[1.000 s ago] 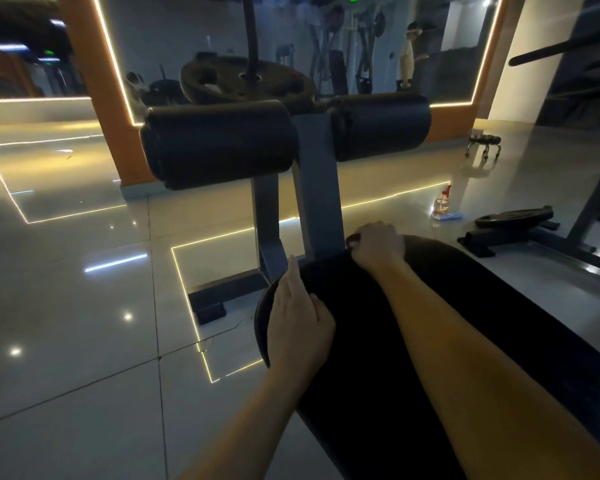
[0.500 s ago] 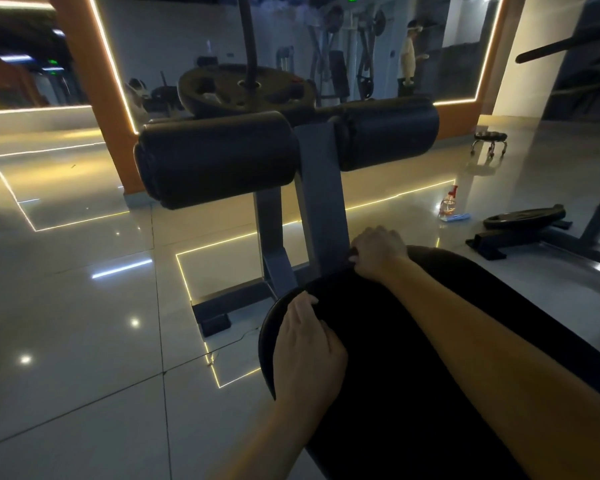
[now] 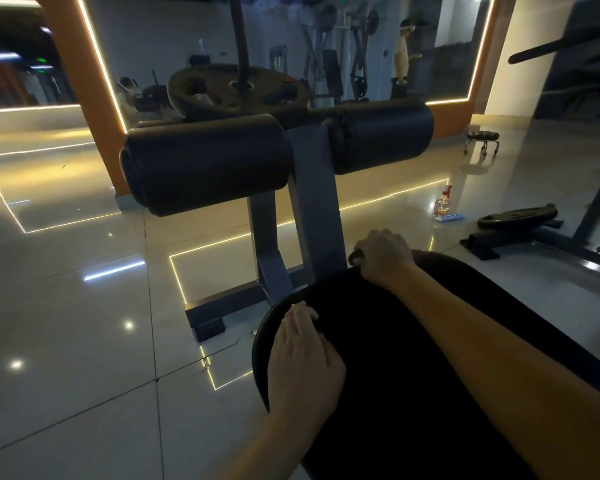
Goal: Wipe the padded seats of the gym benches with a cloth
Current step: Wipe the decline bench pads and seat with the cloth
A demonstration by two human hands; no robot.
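The padded seat (image 3: 260,344) fills the lower right of the frame, its rounded end pointing at the grey post (image 3: 316,202). A black cloth (image 3: 378,341) lies spread over it, black on black, so its edges are hard to trace. At centre right, the right hand (image 3: 383,258) has its fingers curled tight round a bunched far corner of the cloth. At lower centre, the left hand (image 3: 303,355) lies flat, fingers nearly straight and together, pressing the cloth down by the seat's rim.

That flat hand holds by pressure alone, so a hard pull could probably drag the cloth off the rounded end. The right knuckles sit just beside the post, and a forward stroke would likely knock them. In this dim light, missed patches would be easy to overlook.

Two roller pads (image 3: 205,161) hang above the seat's end and limit any reach forward. A spray bottle (image 3: 444,202) stands on the floor (image 3: 84,323) at middle right, well apart from both hands, near a weight plate (image 3: 516,214)
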